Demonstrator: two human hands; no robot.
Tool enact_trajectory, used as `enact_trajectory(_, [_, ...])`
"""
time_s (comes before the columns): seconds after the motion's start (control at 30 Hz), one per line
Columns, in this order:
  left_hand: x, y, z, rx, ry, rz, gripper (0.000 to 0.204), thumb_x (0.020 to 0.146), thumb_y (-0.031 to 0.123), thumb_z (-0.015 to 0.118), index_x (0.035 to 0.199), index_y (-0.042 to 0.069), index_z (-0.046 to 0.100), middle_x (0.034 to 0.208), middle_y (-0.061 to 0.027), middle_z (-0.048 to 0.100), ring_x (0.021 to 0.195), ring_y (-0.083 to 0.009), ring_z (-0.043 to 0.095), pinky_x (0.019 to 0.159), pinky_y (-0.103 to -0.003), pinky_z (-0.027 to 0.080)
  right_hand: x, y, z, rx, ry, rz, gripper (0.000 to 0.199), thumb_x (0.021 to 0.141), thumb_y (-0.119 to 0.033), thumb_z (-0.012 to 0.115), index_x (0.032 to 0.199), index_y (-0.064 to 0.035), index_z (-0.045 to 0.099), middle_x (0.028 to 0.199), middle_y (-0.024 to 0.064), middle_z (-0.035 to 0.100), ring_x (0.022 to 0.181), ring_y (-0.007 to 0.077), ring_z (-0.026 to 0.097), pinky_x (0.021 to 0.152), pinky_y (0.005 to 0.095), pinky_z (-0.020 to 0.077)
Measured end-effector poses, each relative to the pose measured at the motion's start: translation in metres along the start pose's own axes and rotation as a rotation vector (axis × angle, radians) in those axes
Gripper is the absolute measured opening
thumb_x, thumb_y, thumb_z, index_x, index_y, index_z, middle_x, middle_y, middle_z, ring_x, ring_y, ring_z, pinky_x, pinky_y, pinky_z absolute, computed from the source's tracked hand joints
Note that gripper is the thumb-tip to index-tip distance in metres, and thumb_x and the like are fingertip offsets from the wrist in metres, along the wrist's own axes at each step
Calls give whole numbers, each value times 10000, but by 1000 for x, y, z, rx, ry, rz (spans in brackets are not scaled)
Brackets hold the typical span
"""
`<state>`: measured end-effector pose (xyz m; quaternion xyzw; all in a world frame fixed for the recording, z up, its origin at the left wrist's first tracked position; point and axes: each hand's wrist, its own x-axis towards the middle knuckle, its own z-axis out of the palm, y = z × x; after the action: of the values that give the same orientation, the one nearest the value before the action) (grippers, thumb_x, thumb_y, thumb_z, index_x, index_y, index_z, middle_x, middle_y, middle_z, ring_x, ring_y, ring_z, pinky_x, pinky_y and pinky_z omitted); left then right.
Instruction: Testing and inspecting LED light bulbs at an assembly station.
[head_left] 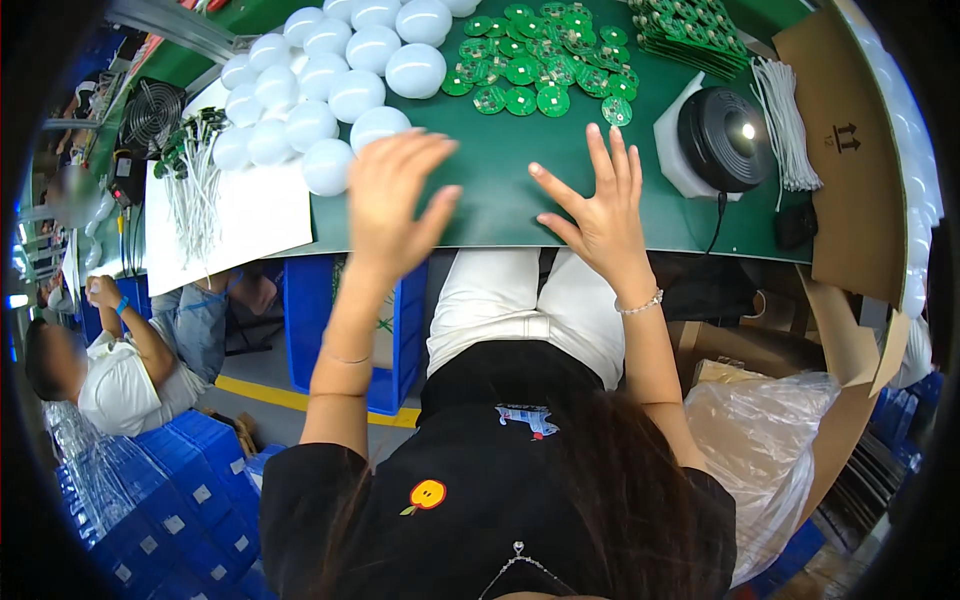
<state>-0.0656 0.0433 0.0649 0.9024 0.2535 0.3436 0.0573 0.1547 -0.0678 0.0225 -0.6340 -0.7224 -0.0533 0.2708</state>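
Left hand (398, 195) and right hand (603, 212), both open, seemingly empty, over the tabletop's (490, 195) near edge! Roughly nineteen white domes (415, 70) crowd its far-left corner; dozens of green discs (553, 100) by its far edge.

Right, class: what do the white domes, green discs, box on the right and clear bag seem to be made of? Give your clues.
Domes: probably plastic, possibly glass; smooth, milky, with glossy highlights.
Discs: likely circuit-board laminate; green coating, small pale parts on them.
Box: cardboard; matt brown, with folded flaps.
Bag: thin plastic film, it seems; see-through, shiny, wrinkled.
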Motion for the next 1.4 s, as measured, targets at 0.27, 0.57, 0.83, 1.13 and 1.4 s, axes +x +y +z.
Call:
enact_trajectory(0.27, [38,110,75,-450,-235,-202,770,831,277,642,1394,-6,198,840,-243,640,641,-366,649,543,-395,516,-30,-29,2,119,126,176,708,816,-290,561,1382,35,286,1472,250,188,1363,413,176,1073,584,139])
enact_trajectory(0.57, [40,176,100,-943,-53,644,536,684,134,765,1146,-16,538,735,-103,607,614,-234,588,577,-310,488,-112,-46,-91,294,200,379,291,743,-174,621,1007,-61,578,1239,144,503,1171,324,445,1010,428,345])
enact_trajectory(0.83, [60,259,129,-905,-124,861,345,638,0,582,973,17,660,607,-20,508,494,-150,482,739,-342,528,-242,-65,-224,828,514,688,219,859,-128,570,726,3,684,849,135,690,750,217,665,696,294,521])
enact_trajectory(1.13, [83,332,146,-601,-373,758,608,743,209,711,1292,91,479,1402,-224,336,1287,-393,340,1036,-511,276,-458,13,-404,65,240,1725,427,911,-353,509,1056,37,607,987,119,623,811,149,596,625,303,511])
enact_trajectory(1.4, [77,434,180,-607,-510,987,664,720,460,666,1285,160,492,1372,-110,410,1281,-312,353,1041,-531,229,-608,134,-338,362,-544,2384,793,815,-352,621,1424,-54,210,1382,255,344,1010,418,580,626,533,573])
